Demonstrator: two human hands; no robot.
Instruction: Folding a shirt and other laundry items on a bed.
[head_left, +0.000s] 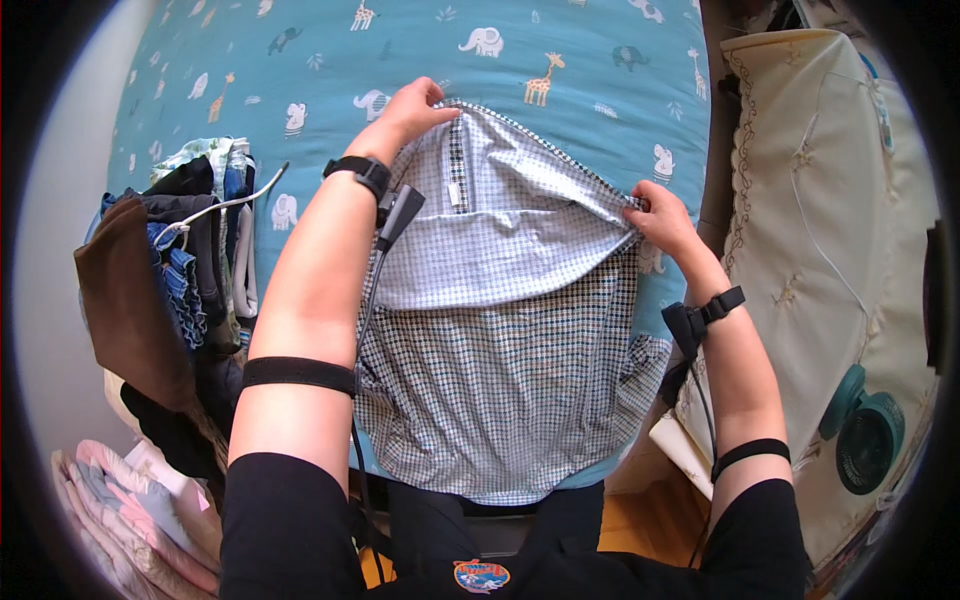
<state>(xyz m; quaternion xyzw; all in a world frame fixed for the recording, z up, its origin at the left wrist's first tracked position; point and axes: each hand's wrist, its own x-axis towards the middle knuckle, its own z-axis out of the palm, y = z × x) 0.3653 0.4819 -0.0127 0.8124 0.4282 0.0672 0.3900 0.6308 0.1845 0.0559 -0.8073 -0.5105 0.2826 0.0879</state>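
Observation:
A small-checked black-and-white cloth garment (502, 367) lies spread before me on a blue fitted sheet (465, 71) with giraffes and elephants. Its far part is folded back, so the paler inner side shows, with a checked strip and a small white label (454, 195). At the far end of the garment's edge, my left hand (409, 112) pinches the cloth between thumb and fingers. My right hand (666, 219) grips the same edge farther right, and the edge runs slanting between the two hands. Bunched cloth, possibly a sleeve, sits at the garment's right side.
Stacked folded clothes (202, 247) stand at the left, with a white cord (232, 201) over them. Pinkish bedding (127, 517) is at lower left. To the right, a cream embroidered cover (780, 247) carries a green handheld fan (870, 442) and a white cable (814, 217).

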